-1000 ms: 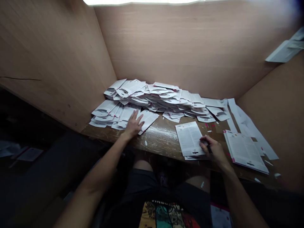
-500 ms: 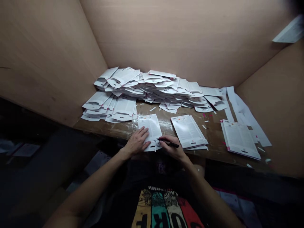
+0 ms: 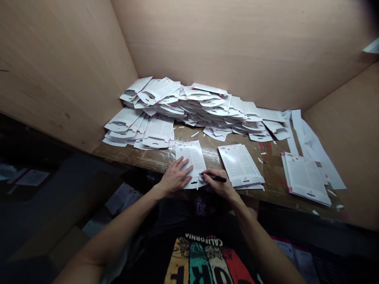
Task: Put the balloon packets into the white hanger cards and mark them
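My left hand (image 3: 175, 176) lies flat with fingers spread on a white printed cardboard packet (image 3: 191, 152), pressing it to the table near the front edge. In my right hand (image 3: 219, 184) is a slim black pen-shaped tool (image 3: 217, 178), gripped between thumb and fingers. Its tip points left and meets the packet's lower right part; whether it is a pen or a blade I cannot tell. A hang slot and a small strip show at the packet's lower end. Just right of my right hand lies a small stack of similar packets (image 3: 241, 163).
A long heap of white packets (image 3: 204, 104) fills the back of the brown table (image 3: 213, 148). More packets (image 3: 158, 132) lie at left, and another stack (image 3: 306, 177) at right beside white paper strips (image 3: 314, 146). Small scraps are scattered about. Wooden panels (image 3: 219, 43) enclose the table.
The whole view has shifted slightly, with the table contents appearing a little further right. My hands keep nearly the same places on the packet, the tool's tip still at its lower right.
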The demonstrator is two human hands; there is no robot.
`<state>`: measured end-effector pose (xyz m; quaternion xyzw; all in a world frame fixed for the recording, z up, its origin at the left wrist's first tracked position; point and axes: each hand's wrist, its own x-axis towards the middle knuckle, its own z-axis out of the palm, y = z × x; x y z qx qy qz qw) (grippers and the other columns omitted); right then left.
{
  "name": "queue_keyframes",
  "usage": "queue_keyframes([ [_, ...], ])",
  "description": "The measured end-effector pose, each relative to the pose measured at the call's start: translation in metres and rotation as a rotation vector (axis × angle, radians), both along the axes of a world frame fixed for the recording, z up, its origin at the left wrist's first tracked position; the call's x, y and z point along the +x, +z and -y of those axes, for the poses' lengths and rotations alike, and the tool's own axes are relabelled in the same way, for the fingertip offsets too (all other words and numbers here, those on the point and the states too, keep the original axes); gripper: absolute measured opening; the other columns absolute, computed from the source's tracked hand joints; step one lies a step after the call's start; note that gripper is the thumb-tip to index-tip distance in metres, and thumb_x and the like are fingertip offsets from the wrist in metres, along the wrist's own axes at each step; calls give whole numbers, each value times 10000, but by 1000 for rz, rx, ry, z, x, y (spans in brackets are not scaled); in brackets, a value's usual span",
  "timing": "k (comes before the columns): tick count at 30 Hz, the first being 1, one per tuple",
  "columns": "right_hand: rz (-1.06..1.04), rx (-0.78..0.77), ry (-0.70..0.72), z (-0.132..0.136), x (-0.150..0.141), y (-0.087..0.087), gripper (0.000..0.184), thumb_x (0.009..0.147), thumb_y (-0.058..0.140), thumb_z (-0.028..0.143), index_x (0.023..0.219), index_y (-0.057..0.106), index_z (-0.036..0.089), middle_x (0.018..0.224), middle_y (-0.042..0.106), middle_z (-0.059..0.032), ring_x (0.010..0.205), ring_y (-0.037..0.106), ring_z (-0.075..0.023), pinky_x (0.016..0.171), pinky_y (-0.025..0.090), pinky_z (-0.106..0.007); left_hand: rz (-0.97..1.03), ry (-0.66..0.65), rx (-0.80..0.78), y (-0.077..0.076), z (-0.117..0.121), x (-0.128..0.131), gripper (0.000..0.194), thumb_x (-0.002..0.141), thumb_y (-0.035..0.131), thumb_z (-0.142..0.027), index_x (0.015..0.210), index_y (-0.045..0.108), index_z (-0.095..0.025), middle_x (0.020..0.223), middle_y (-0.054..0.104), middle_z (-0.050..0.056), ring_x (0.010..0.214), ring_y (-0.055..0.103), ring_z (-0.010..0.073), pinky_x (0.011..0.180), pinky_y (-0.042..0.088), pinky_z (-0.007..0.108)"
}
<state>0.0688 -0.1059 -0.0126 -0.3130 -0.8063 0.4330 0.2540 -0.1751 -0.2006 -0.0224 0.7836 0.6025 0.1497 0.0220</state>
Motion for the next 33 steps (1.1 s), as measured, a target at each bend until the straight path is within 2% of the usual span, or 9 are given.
queue_keyframes([
  [6,-10,-135,108,-5,3,3,241,989,642,388,1044,811,225,964,810,-42,871,744,-218,794,562,-321,-12,8,-36,4,-1,0,463,1035,559,-436,1446,626,-233,1562,518,150,1525,375,399,1210,418,572],
  [9,-94,-250,39,-5,4,-2,335,1012,611,447,1208,763,221,1033,796,-65,880,744,-225,813,591,-353,6,7,-43,7,-1,3,451,1018,589,-407,1432,630,-231,1546,536,146,1522,376,402,1212,416,587],
  [12,-98,-32,-29,-1,-1,-8,323,1061,522,403,1245,719,225,1071,736,-90,917,708,-229,854,578,-374,38,-1,-34,10,-1,7,382,1012,598,-355,1362,662,-217,1516,567,131,1530,367,392,1237,394,595],
  [15,133,291,-13,4,-14,-8,241,1066,502,309,1092,721,212,1036,656,-104,953,650,-246,850,531,-362,62,4,-26,10,0,10,304,1014,592,-324,1278,687,-205,1484,592,115,1534,373,374,1266,368,585],
  [20,566,484,20,11,-35,1,123,1038,544,209,1061,664,204,1030,621,-116,912,606,-259,733,449,-318,76,7,-42,10,1,10,266,1013,597,-320,1236,684,-201,1493,593,108,1546,362,381,1253,383,588],
  [22,652,521,29,13,-37,5,144,1017,535,141,1085,653,188,1059,623,-143,921,604,-272,736,435,-327,82,-3,-67,11,1,8,356,986,661,-398,1276,665,-190,1523,570,127,1561,335,407,1257,368,605],
  [24,657,529,77,15,-33,9,148,997,539,115,1079,645,179,1076,625,-158,924,603,-281,747,435,-338,80,-19,-106,12,2,7,631,875,782,-557,1343,625,-164,1557,532,166,1571,293,461,1260,346,632],
  [27,448,446,236,17,-18,16,114,1040,517,190,1050,630,198,1052,630,-122,912,602,-257,793,454,-335,71,-45,-160,14,4,6,996,663,880,-729,1405,569,-141,1589,484,203,1573,241,527,1256,318,669],
  [33,211,357,128,12,-7,18,198,1080,484,298,1066,661,210,1012,635,-96,909,615,-246,839,480,-360,67,-17,-160,15,6,10,998,633,933,-654,1410,552,-156,1582,483,209,1585,210,527,1259,297,673],
])
